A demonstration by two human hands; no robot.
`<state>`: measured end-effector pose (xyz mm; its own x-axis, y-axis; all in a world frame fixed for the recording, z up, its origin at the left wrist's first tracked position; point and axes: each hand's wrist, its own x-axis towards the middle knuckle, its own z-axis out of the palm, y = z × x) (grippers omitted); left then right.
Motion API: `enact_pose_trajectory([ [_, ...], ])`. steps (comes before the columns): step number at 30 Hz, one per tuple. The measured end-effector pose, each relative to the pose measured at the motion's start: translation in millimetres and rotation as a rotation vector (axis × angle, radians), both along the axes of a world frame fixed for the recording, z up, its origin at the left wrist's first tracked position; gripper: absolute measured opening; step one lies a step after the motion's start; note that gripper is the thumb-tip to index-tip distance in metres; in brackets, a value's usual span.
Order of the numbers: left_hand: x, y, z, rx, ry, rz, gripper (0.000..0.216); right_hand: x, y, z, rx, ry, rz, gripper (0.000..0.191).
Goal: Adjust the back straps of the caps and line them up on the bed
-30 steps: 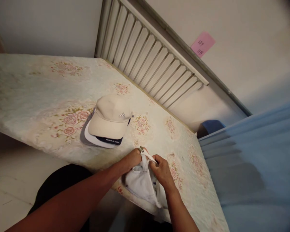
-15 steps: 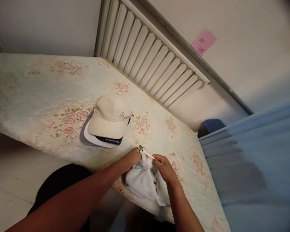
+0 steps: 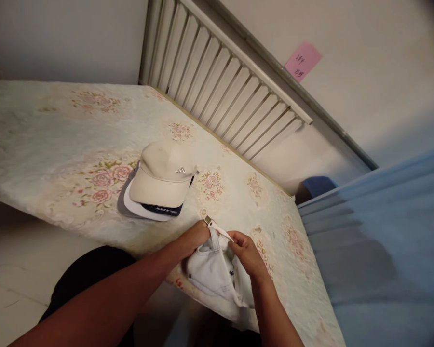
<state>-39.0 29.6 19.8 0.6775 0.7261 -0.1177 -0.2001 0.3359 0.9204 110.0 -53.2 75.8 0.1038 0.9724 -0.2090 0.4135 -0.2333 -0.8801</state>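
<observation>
A white baseball cap [image 3: 210, 272] lies at the near edge of the flowered surface, its back and adjusting strap [image 3: 220, 230] toward the far side. My left hand [image 3: 198, 235] is closed at the strap's buckle end, where a metal buckle [image 3: 207, 220] shows; its fingertips are partly hidden. My right hand [image 3: 245, 248] pinches the strap between thumb and fingers on the other side. Further off to the left sits a stack of caps: a cream cap [image 3: 162, 173] on top, with a dark cap brim [image 3: 166, 210] and a white brim [image 3: 141, 210] showing beneath it.
The caps rest on a flower-patterned cover [image 3: 90, 130]. A pale radiator [image 3: 217, 77] runs along the wall behind it. On the right hangs a blue curtain [image 3: 383, 231], with a dark blue object [image 3: 316, 188] behind its edge. A pink note [image 3: 304, 60] is on the wall.
The view has shifted very slightly. Both hands keep their hold on the white cap's strap, and the stacked caps stay in place.
</observation>
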Motion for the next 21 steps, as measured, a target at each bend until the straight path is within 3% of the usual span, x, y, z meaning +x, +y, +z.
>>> enact_pose_trajectory([
  [6, -4.1, 1.8, 5.3, 0.029, 0.027, -0.035, 0.011, 8.4, -1.8, 2.7, 0.008, 0.056, 0.033, 0.03],
  [12, -14.8, 5.5, 12.3, -0.021, 0.042, -0.129, 0.029, 21.6, -4.8, -0.9, 0.039, 0.007, 0.016, 0.031],
  [16, -15.0, 6.4, 13.1, -0.006, 0.055, -0.082, 0.018, 23.1, -6.0, -0.7, 0.006, -0.085, 0.042, 0.027],
  [21, -11.2, 4.6, 14.0, -0.003, 0.147, 0.02, 0.023, 18.0, -4.0, -7.2, 0.043, -0.174, 0.094, 0.031],
])
